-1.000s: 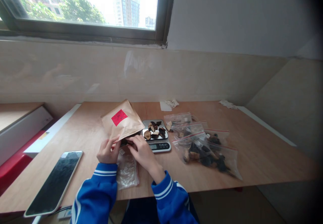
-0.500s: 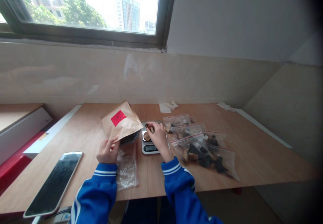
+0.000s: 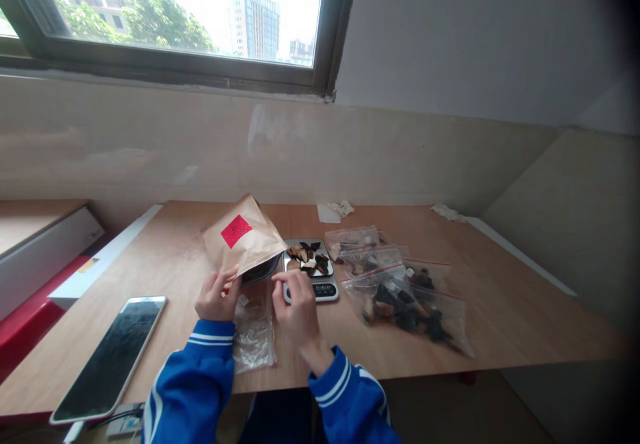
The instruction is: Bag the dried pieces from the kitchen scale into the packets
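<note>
My left hand is closed on the lower edge of a brown paper bag with a red label, tilted above the wood table. Partly hidden beneath the bag is a dark container. To its right stands a small kitchen scale with a lit display, bearing several dark and pale dried slices. My right hand hovers at the scale's front left, fingers bent and thumb apart from the forefinger, with nothing visible in them. Below the bag lies a clear zip bag.
Several clear zip bags of dark dried pieces are piled right of the scale. A phone on a cable lies at the left front edge. Crumpled tissue and white paper lie at the back. The wall and window are beyond.
My right hand has drawn back and left from above the scale, where it held a dark slice, uncovering the slices and display. My left hand still holds the paper bag.
</note>
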Tool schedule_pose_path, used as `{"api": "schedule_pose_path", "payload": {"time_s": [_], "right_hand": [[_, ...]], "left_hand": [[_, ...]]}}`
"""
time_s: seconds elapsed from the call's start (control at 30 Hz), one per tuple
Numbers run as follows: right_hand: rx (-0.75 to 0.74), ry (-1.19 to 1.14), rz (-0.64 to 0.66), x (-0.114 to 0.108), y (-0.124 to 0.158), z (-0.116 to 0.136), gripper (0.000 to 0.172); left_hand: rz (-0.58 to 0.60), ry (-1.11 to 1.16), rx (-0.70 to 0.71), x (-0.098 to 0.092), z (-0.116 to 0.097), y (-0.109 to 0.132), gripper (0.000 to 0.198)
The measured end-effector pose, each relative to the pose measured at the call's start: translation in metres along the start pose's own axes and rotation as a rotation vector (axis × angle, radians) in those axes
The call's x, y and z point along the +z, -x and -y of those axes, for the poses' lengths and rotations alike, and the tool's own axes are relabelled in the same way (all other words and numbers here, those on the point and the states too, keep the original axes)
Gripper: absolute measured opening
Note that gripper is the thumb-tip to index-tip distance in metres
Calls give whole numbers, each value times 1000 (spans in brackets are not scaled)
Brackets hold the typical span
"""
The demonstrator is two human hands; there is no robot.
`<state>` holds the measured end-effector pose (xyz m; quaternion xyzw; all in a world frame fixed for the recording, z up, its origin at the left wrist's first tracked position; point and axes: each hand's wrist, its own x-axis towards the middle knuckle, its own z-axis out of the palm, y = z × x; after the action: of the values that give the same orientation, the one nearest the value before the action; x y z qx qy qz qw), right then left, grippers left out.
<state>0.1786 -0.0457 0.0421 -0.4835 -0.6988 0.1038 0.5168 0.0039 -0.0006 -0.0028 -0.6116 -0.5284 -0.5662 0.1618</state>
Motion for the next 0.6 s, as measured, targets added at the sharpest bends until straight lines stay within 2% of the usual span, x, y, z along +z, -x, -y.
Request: {"api": "schedule_pose_path", "payload": {"time_s": [0.13, 0.3, 0.5, 0.6], "right_hand": [[-75, 9, 151, 20, 13, 15, 29], [-125, 179, 380, 39, 5, 12, 39], [-121, 275, 441, 41, -10, 14, 40], [-97, 195, 434, 42, -22, 13, 36]], "left_hand": [[15, 14, -2, -1, 1, 1, 15], [33, 25, 0, -1, 2, 3, 16], [55, 73, 59, 0, 5, 4, 17], [35, 87, 37, -1, 2, 3, 17]]}}
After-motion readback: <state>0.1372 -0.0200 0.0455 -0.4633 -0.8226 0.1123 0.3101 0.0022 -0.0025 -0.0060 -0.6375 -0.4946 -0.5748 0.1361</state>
